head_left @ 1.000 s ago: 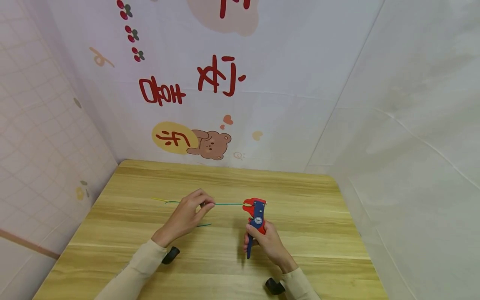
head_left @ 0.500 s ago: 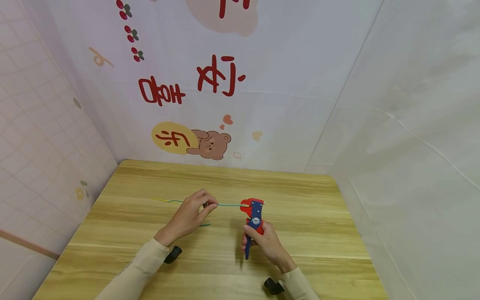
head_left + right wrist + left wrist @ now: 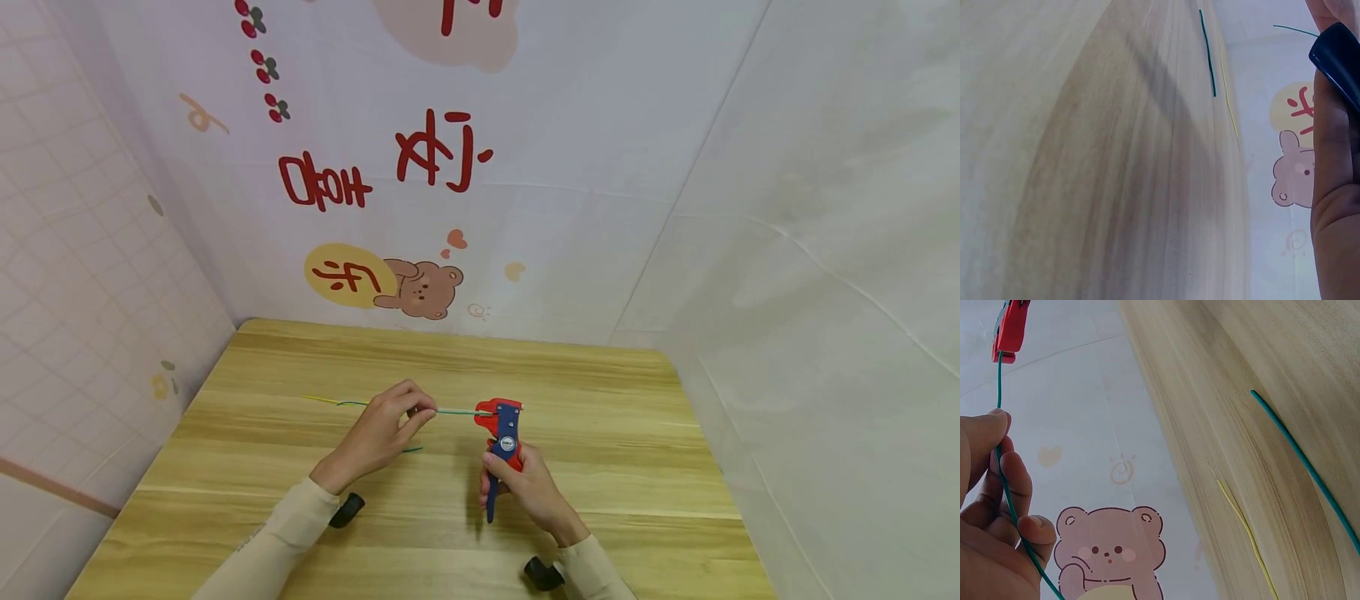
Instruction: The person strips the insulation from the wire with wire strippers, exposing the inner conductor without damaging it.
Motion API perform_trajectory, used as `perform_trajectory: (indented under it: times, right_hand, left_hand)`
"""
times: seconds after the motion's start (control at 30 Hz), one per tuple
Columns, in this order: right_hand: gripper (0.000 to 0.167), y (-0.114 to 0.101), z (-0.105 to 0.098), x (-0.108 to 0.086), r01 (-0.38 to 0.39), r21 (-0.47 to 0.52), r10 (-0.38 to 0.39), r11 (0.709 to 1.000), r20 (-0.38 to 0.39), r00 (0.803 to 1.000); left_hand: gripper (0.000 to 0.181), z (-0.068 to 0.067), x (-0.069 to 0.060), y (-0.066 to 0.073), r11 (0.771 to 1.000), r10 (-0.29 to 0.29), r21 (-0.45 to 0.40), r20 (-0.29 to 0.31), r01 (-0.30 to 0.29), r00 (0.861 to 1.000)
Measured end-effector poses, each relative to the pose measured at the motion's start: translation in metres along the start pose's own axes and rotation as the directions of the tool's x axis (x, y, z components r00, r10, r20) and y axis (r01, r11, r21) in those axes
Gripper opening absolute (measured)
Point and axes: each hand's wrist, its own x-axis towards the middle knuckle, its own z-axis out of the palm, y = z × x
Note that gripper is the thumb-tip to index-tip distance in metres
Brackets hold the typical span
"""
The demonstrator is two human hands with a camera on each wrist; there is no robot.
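In the head view, my left hand point(image 3: 375, 433) pinches a thin green wire point(image 3: 457, 411) between thumb and fingers. The left wrist view shows the wire running down across the palm side of the curled fingers. My right hand point(image 3: 534, 487) grips a red and blue wire stripper point(image 3: 507, 429) by its handles, head up, above the table. The wire's far end lies in the stripper's red mouth; whether the mouth bites on it I cannot tell. From the right wrist, only a dark handle end point(image 3: 1338, 59) and part of that hand show.
On the wooden table point(image 3: 600, 417) lie a yellow wire point(image 3: 1241, 525) with a thin bare end and another green wire point(image 3: 1300, 456), both near the left hand. A printed cloth wall point(image 3: 555, 208) stands behind the table's far edge. Black wrist mounts point(image 3: 347, 510) hang by both sleeves.
The wire stripper has shifted a little left, so its mouth now takes in more of the green wire's end. My left hand has edged slightly right, still pinching the wire.
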Motion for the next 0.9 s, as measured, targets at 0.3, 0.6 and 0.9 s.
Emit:
perform_trajectory:
  times: [0.3,0.6,0.9]
  right_hand:
    - [0.022,-0.0011,-0.0002,-0.0001,-0.026,-0.018,0.026,1.0,-0.015,1.0]
    - [0.023,-0.0002,0.0006,-0.0005,-0.009,-0.008,0.009,1.0,0.001,1.0]
    - [0.024,0.0,0.002,-0.0005,-0.006,-0.029,0.006,1.0,0.003,1.0]
  left_hand:
    - [0.008,-0.001,-0.0001,0.0026,1.0,0.0,0.006,0.001,0.0,1.0]
    - [0.007,-0.0004,-0.0013,0.0018,1.0,0.009,0.015,-0.001,-0.009,1.0]
    - [0.009,-0.0004,-0.0023,0.0,1.0,0.012,0.007,-0.001,-0.012,1.0]
